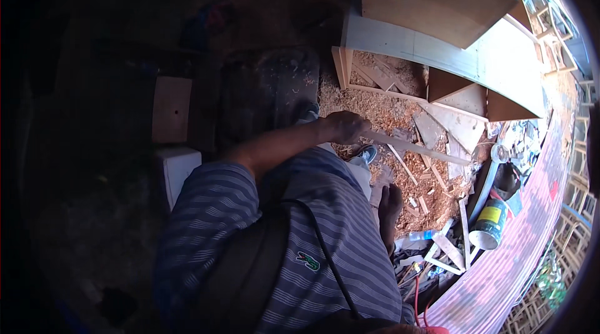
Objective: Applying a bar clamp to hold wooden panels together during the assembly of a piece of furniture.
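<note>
My left hand (347, 127) is closed around one end of a long, thin wooden strip (419, 147). The strip points out to the right, above a floor strewn with shavings. Lower down, close to the right side of my striped shirt, is my right hand (390, 201). It is in shadow, its fingers partly show and point forward, and nothing is seen in it. My shoe (369, 154) shows below the strip.
A large wooden cabinet frame (400, 39) with open compartments lies at the upper right, a brown panel (431, 2) on top. Offcuts (437, 131) litter the shavings. A paint bucket (489, 224), plastic bottle (422, 235) and small wooden frame (447, 253) lie at right. The left is dark.
</note>
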Motion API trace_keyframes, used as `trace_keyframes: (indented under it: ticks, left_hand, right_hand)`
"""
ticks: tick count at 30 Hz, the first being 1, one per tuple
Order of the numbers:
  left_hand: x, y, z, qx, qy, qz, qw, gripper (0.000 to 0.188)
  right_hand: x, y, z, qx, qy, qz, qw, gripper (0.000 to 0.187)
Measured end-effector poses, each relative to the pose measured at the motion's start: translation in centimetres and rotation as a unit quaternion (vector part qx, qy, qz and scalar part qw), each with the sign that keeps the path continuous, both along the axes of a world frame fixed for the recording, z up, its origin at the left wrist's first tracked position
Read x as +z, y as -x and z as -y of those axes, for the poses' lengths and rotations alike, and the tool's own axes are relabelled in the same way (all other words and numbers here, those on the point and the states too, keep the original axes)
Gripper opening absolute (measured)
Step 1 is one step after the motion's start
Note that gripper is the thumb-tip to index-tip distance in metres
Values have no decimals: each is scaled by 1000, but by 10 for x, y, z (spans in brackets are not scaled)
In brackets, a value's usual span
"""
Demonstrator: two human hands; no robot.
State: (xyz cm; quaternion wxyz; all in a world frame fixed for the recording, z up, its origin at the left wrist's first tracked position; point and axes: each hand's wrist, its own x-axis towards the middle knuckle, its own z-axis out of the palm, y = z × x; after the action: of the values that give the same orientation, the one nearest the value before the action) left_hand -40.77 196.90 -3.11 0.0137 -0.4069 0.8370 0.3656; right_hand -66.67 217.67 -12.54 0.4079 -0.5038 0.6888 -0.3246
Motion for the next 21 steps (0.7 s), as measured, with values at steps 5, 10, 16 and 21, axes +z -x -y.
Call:
trace_keyframes:
  ticks: [5,10,16,21]
  left_hand:
    - [-12,-96,3,39,-128,203,970,23]
    - [-49,-214,5,180,-125,266,939,23]
    - [-78,-373,15,339,-113,303,883,22]
    - [-121,-493,-27,513,-124,275,804,28]
  right_hand:
    - [16,17,39,14,-14,-99,995,19]
    - [33,-16,101,72,-14,-168,983,17]
    - [42,-112,172,140,-62,-129,980,23]
    - [32,-203,253,198,3,-127,972,21]
